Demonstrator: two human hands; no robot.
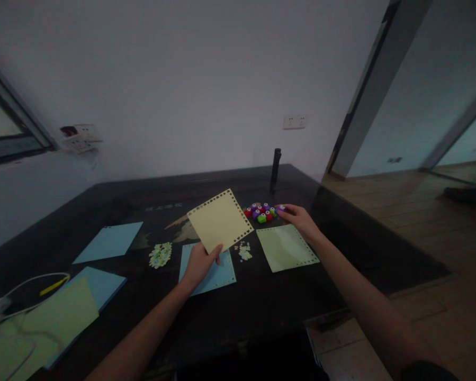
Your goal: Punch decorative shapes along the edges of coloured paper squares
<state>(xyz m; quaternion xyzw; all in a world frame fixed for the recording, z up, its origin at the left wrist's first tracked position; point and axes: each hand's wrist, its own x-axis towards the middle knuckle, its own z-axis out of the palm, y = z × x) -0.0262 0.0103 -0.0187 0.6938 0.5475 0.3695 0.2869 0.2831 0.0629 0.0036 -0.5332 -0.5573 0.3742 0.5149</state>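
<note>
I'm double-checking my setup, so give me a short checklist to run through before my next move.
1. Left hand gripping the yellow sheet: ok.
2. Right hand holding the purple piece: ok, in the fingertips.
3. Purple piece clear of the table: cannot tell.
4. Yellow sheet's left edge punched: not ok, it looks plain.
5. Green sheet lying flat: ok.
6. Paper bits off the table: not ok, two piles.

The left hand [200,263] and the right hand [301,219] were bare, as were the slim left forearm [154,317] and right forearm [357,280], both narrowing toward the wrists. A dark, near-black sleeve [428,371] with a curved edge showed in the lower right of the frame. What looked like dark clothing [253,362] filled the bottom centre, its details lost in shadow.
</note>
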